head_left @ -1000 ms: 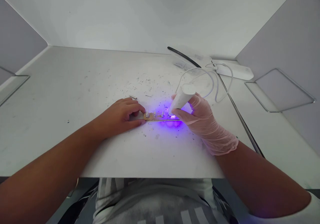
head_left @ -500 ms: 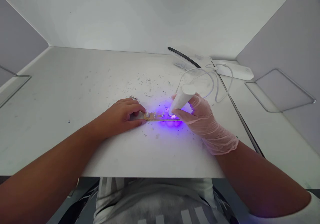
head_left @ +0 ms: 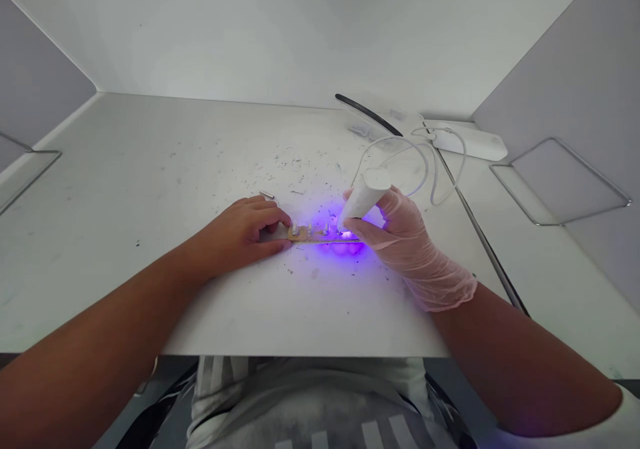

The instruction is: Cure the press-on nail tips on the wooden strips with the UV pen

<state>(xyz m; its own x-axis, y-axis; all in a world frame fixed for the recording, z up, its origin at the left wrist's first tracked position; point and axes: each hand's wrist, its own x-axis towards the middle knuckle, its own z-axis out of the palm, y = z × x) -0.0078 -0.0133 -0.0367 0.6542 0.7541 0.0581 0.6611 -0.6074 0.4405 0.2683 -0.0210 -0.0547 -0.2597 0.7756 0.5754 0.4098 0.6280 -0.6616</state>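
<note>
A narrow tan strip [head_left: 305,237] lies on the white table, with several small clear pieces standing along it. My bare left hand [head_left: 250,229] pinches the strip's left end between thumb and fingers. In my right hand [head_left: 395,232], which wears a thin translucent glove, is a white handheld UV lamp [head_left: 367,192], tilted with its lower end down at the strip's right part. Violet light glows there and spills onto the table. Lamp and glove hide the strip's right end. Just beyond my left fingers lies a small metal pin [head_left: 267,195].
Dark crumbs are scattered over the table [head_left: 150,302]. Behind the lamp are a cable [head_left: 425,162], a black-edged clear piece [head_left: 370,114] and a white elongated device [head_left: 467,142]. Wire frames [head_left: 560,182] stick out from the side walls. A metal strip [head_left: 480,235] runs along the table's right.
</note>
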